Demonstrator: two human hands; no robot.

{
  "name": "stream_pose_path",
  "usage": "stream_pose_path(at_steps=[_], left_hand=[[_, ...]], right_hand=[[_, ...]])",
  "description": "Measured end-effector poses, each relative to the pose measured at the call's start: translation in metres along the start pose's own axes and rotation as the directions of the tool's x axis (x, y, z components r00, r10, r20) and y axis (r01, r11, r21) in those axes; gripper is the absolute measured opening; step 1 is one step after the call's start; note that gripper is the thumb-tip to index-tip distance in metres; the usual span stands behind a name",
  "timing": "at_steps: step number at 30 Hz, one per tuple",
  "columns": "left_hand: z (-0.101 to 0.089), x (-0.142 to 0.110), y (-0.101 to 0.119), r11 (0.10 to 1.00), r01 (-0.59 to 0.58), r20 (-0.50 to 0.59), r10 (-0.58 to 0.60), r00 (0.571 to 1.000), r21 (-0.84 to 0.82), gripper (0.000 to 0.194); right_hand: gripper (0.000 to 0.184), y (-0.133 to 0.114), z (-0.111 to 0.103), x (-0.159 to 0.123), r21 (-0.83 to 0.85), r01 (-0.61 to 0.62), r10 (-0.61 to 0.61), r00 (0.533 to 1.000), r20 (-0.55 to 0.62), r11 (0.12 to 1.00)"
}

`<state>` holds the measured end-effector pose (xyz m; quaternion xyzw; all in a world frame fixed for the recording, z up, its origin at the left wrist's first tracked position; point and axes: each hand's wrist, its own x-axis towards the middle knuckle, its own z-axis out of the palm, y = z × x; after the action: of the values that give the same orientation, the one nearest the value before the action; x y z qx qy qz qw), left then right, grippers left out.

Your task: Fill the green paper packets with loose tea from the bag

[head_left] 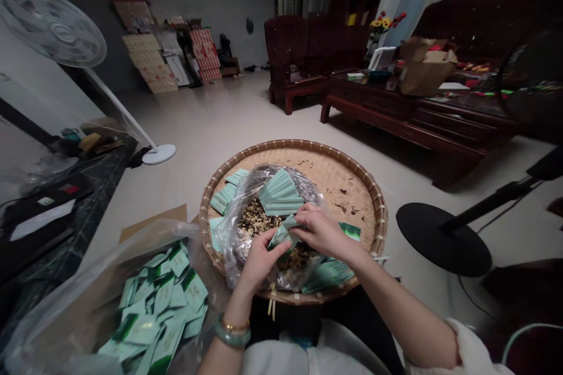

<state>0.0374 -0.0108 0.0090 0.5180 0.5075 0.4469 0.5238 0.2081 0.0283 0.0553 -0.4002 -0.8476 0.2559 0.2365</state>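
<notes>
My left hand (pixel 264 255) grips the lower left side of a small green packet (pixel 282 233). Thumb and fingers of my right hand (pixel 314 225) pinch that packet's upper right edge. Below them, a clear plastic bag (pixel 229 234) lies open with a loose dried mix (pixel 253 217) of dark and pale bits. A fanned stack of flat green packets (pixel 280 193) rests on the bag's far side. All this sits in a round woven bamboo tray (pixel 347 164). More flat packets (pixel 329 274) lie near my right wrist, partly hidden by the arm.
At left, a box lined with plastic (pixel 79 299) contains many filled green packets (pixel 162 299). A white standing fan (pixel 159 153) is beyond it; a black fan base (pixel 444 239) stands to the right. A dark wooden table (pixel 409 114) bears a paper bag (pixel 426 67).
</notes>
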Motion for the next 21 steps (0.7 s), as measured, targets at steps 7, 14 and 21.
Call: stream_pose_path(at_steps=[7, 14, 21], left_hand=[[0.000, 0.000, -0.005, 0.977, 0.125, 0.007, -0.125, 0.992, -0.174, 0.038], [0.001, 0.000, -0.008, 0.937, 0.132, -0.028, -0.149, 0.988, -0.322, 0.041], [0.004, 0.000, -0.012, 0.907, 0.126, -0.112, -0.185, 0.976, -0.401, 0.039]], right_hand=[[0.011, 0.009, 0.005, 0.005, 0.177, -0.101, 0.097, 0.995, 0.030, 0.979], [0.011, 0.012, 0.005, 0.005, 0.215, -0.136, 0.126, 0.990, 0.059, 0.967], [0.017, 0.017, 0.012, 0.005, 0.361, -0.137, 0.113, 0.990, 0.086, 0.923]])
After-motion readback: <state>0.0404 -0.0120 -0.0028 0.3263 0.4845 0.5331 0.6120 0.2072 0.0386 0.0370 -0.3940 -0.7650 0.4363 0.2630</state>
